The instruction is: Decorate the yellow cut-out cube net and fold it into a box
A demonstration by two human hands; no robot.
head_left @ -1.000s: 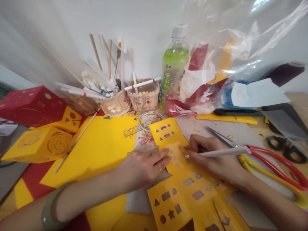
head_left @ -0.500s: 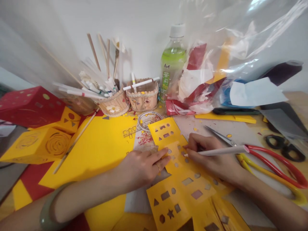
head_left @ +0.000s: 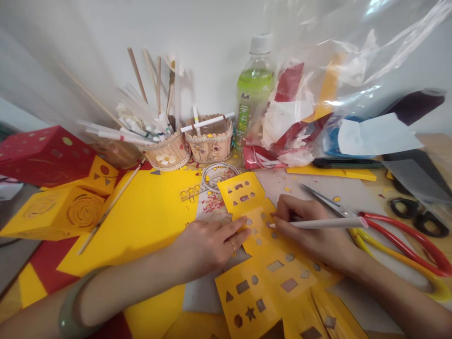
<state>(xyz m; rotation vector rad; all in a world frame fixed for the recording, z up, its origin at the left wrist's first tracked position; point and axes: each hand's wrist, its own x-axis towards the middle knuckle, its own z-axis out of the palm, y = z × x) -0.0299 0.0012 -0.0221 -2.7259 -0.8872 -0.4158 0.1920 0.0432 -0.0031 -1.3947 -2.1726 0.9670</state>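
Yellow cardstock (head_left: 275, 282) with small cut-out shapes, among them triangles, rectangles and a star, lies in front of me. My left hand (head_left: 217, 242) rests on it, index and middle fingers stretched out flat beside the holes. Just to the right, my right hand (head_left: 303, 226) pinches a slim white marker pen (head_left: 325, 223) with a pinkish end. Its tip points left, close to the small holes at the card's middle. Something dark shows between the right fingers; I cannot make out what it is. Large scissors (head_left: 348, 212) with red and yellow handles lie beyond the right hand.
Behind stand wooden-stick baskets (head_left: 165, 153) holding pens and sticks, a green drink bottle (head_left: 254, 89) and a clear plastic bag (head_left: 293, 108) of scraps. Paper boxes (head_left: 52, 209) and a large yellow sheet (head_left: 141, 212) are at left. Black-handled scissors (head_left: 429, 223) lie far right.
The white pen has shifted slightly in my right fingers, its far end now a little lower and further right. The left hand and the cardstock stay put.
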